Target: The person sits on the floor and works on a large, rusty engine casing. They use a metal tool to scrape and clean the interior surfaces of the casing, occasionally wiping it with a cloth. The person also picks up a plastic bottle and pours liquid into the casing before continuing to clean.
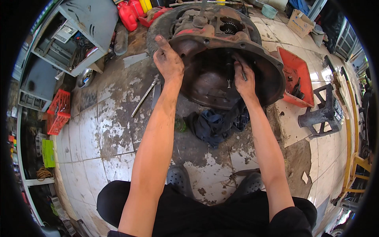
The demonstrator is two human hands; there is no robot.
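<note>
A large, rusty bell housing (213,93) of a gearbox faces me with its dark hollow side. My left hand (169,61) is at its left rim, one finger stretched upward and the others curled in against the edge. Inside the hollow is my right hand (244,77), fingers bent beside the central metal shaft (229,81). A slim grey metal piece (244,75) shows between those fingers; its full shape is hidden. Above, the gearbox body (231,27) has an opening with gear teeth visible. It lies over a tyre (156,29).
Dark blue cloth (215,124) lies below the housing, near a green bottle (180,124). A long-handled wrench (144,98) rests on the worn tiles to the left. At right are an orange-red bin (296,75) and a black stool (323,112). A grey cabinet (89,23) stands left.
</note>
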